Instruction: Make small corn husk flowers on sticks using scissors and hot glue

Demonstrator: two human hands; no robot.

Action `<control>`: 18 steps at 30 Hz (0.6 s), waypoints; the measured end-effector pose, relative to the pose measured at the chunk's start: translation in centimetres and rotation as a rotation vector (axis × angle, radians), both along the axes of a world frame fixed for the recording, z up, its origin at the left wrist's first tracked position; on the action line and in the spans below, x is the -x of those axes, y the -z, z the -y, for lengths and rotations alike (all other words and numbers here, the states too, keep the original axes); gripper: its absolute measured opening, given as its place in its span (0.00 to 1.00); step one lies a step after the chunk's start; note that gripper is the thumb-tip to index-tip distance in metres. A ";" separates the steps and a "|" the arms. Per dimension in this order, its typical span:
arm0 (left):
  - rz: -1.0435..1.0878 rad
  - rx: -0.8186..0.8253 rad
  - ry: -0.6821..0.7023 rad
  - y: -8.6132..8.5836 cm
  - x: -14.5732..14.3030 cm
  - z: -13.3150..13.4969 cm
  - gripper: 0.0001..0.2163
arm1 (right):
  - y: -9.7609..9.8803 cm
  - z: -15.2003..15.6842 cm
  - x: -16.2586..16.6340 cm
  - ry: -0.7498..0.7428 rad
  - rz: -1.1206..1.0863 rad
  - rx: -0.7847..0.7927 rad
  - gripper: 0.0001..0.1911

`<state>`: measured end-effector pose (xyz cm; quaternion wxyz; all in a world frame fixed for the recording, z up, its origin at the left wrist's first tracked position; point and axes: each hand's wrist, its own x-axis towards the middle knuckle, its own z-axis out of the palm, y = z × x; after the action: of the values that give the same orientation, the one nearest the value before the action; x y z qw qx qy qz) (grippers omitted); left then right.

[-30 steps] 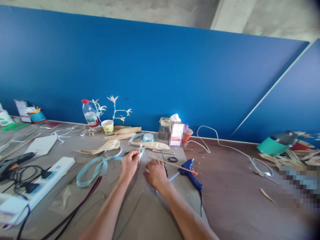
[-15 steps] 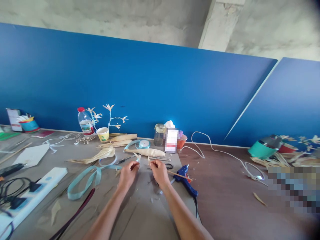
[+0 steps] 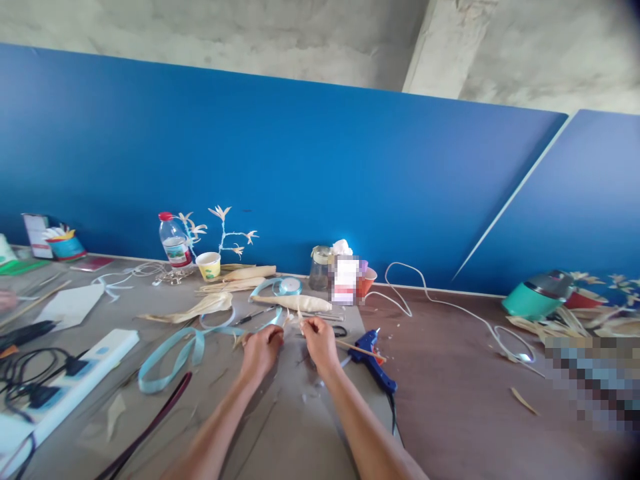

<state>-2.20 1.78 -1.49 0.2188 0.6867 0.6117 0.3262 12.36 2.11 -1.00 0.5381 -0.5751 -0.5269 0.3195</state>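
In the middle of the table my right hand (image 3: pixel 320 341) is closed in a pinch on a small pale piece of corn husk (image 3: pixel 300 312), whose narrow tip stands up above the fingers. My left hand (image 3: pixel 262 352) is just to the left, fingers curled together; what they grip, if anything, is hidden. Between the hands a small pale scrap (image 3: pixel 287 319) shows. Just beyond lies a rolled corn husk (image 3: pixel 305 303), with a roll of light blue ribbon (image 3: pixel 290 286) behind it. A loop of blue ribbon (image 3: pixel 165 380) lies left of my left hand.
A blue glue gun (image 3: pixel 373 360) and a thin stick (image 3: pixel 360 349) lie right of my right hand. A power strip (image 3: pixel 107 347) is at left. Behind stand a yellow cup (image 3: pixel 209 267) by husk flowers, a bottle (image 3: pixel 175 247) and a glass jar (image 3: pixel 319 273).
My left hand has moved slightly down and away from the pale piece it had at its fingertips. My right hand keeps its pinch. The view has shifted a little.
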 end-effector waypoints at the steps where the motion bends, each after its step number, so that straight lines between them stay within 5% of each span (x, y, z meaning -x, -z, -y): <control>1: -0.010 0.006 -0.006 0.0 0.0 0.0 0.11 | 0.1 0.0 0.0 0.008 -0.009 -0.004 0.10; 9: -0.106 0.090 -0.086 0.1 0.0 -0.2 0.11 | -0.4 0.0 -0.2 0.094 -0.096 -0.079 0.11; 18: -0.228 0.083 -0.116 0.0 0.0 -0.1 0.09 | -0.4 0.3 0.1 0.063 0.044 -0.104 0.11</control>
<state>-2.25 1.86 -1.54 0.1568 0.6730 0.6844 0.2327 12.24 1.79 -0.62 0.5655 -0.5693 -0.5362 0.2620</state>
